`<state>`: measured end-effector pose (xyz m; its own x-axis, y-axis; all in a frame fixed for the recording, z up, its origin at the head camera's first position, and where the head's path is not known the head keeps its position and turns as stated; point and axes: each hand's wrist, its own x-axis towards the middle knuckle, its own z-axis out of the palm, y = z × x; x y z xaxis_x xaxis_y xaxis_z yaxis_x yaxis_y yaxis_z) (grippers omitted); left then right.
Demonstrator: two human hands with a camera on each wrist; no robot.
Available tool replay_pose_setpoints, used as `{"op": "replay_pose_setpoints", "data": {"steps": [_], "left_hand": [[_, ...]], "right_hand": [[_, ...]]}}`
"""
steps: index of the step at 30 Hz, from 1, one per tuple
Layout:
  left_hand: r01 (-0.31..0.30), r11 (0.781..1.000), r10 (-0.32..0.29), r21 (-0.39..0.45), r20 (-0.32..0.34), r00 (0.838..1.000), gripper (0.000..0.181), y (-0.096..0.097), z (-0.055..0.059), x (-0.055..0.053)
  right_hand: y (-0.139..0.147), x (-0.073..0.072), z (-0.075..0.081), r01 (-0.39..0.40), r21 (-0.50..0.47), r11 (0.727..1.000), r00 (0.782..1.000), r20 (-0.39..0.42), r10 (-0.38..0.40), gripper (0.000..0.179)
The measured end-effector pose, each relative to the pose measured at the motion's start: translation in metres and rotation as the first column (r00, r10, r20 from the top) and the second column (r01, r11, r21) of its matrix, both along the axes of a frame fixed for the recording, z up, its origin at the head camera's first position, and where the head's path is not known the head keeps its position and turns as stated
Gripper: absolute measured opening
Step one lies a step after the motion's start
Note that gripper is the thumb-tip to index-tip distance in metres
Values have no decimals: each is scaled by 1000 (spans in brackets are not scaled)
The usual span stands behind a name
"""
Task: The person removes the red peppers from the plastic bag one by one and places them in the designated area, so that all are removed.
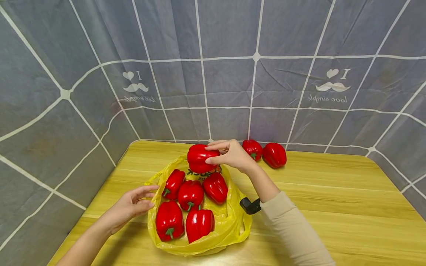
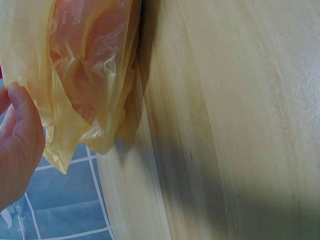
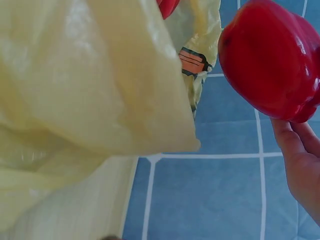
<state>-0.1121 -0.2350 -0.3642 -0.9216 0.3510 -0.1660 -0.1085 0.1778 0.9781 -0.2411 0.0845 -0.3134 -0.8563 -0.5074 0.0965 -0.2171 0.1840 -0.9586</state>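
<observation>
A yellow plastic bag (image 1: 237, 221) lies spread wide on the table, with several red bell peppers (image 1: 190, 195) inside it. My right hand (image 1: 233, 157) grips another red bell pepper (image 1: 199, 159) above the bag's far rim; the right wrist view shows this bell pepper (image 3: 272, 60) from below, beside the bag wall (image 3: 90, 75). At the bag's left rim, my left hand (image 1: 133, 207) pinches the thin plastic between thumb and fingers. That left hand (image 2: 20, 140) appears at the edge of the left wrist view, next to the crumpled bag side (image 2: 90, 65).
Two more red bell peppers (image 1: 274, 155) rest at the table's back edge, behind my right wrist. The wooden table (image 1: 332, 207) extends to the right. A grey curtain (image 1: 229, 81) with white lines hangs behind it. A black device (image 1: 250, 205) is worn at my right wrist.
</observation>
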Motion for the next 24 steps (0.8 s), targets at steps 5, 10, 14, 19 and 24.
{"op": "replay_pose_setpoints", "data": {"steps": [5,10,14,19,24], "left_hand": [[12,1000,-11,23,-13,1000,50,-2,-1,-1],[28,999,-27,43,-25,999,48,-3,-2,-1],[23,999,-22,36,-24,999,48,-3,-1,-1],[17,1000,-17,20,-18,1000,49,-2,0,0],[18,1000,-18,22,-18,1000,53,-2,0,0]], "right_hand": [[8,2,2,15,-11,1000,1000,-7,-15,39],[18,4,2,51,-21,998,999,-18,-51,40],[23,6,2,64,-36,997,997,-35,-66,40],[29,8,2,77,-35,996,995,-60,-79,40],[35,10,3,86,-39,996,993,-74,-88,41]]}}
